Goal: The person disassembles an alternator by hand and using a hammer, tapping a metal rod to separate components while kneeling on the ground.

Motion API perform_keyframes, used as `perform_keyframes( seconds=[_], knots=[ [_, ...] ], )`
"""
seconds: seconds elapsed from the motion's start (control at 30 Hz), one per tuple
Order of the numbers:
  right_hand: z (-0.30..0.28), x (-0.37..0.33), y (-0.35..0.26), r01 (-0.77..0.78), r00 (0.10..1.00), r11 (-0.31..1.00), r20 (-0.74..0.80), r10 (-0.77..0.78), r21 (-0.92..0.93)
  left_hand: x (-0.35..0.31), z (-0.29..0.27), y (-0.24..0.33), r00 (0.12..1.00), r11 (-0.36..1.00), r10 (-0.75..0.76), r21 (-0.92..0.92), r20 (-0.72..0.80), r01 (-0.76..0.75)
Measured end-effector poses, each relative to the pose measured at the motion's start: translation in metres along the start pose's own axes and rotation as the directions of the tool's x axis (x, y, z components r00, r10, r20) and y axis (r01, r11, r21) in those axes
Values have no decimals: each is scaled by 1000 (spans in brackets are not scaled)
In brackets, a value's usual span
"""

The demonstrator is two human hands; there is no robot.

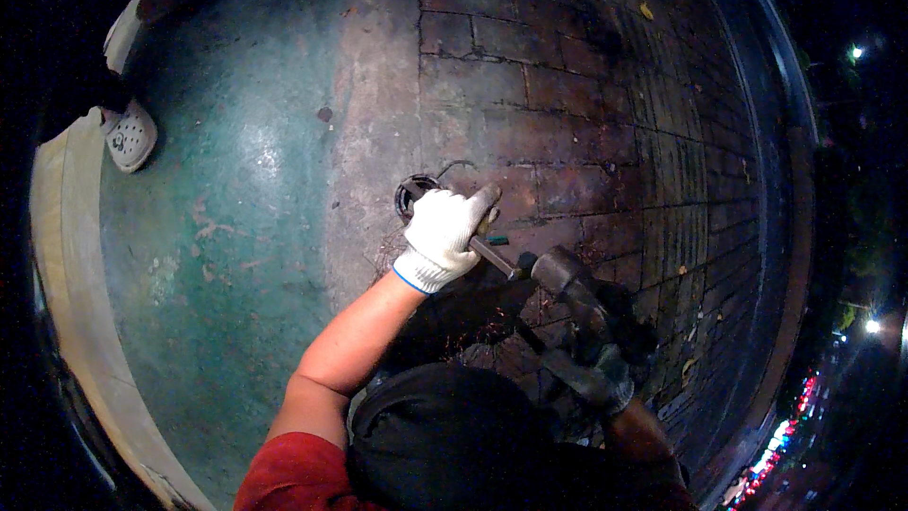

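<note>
**Bar [494,255] and hammer [560,270], held by two gloved hands on night paving**

Far left of the left hand [438,235], a pale ledge [71,189] curves along the edge of a green floor [227,227], its paint scuffed and glossy. A bystander's clog [130,140] rests beyond and well left of that hand. Nearer, a bare concrete strip [374,85] separates green floor from paving [567,132]. A dark ring [401,201] lies just beyond the left hand, to its upper left, where strip and paving meet. The left hand, in a white glove, is closed around the bar. The bar's long axis slants from the ring, at upper left, through the fist to lower right; its blunt end points toward the hammer. Whether the far end enters the ring cannot be told. The hammer's round face stands just right of the blunt end, near it. The right hand [610,378], in a dark glove, grips the hammer from below; shadow obscures the handle. Right of both hands, the rectangular blocks run to a dark kerb [794,114], with small lights [872,325] in the night beyond.
</note>
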State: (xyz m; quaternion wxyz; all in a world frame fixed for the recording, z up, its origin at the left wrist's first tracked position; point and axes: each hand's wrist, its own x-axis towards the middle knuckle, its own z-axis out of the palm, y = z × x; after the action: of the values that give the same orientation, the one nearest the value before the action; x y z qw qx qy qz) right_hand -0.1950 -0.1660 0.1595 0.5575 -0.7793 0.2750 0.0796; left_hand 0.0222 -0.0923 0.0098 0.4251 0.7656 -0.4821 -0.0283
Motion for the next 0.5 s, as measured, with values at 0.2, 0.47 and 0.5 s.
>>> perform_keyframes(
  seconds=[0.2, 0.47, 0.5],
  knots=[
    [1, 0, 1, 13, 1000, 1000, 12, -13, -3, -4, 4, -3, 1000, 1000, 11, 14, -23, -11],
    [-14, -3, -14, 8, 995, 996, -96, -16, -84, 4, 2, -2, 1000, 999, -5, -50, -29, 3],
    [-19, -6, -16, 3, 993, 995, -116, -15, -97, 3, -1, -2, 999, 997, -15, -73, -43, 12]
  ],
)
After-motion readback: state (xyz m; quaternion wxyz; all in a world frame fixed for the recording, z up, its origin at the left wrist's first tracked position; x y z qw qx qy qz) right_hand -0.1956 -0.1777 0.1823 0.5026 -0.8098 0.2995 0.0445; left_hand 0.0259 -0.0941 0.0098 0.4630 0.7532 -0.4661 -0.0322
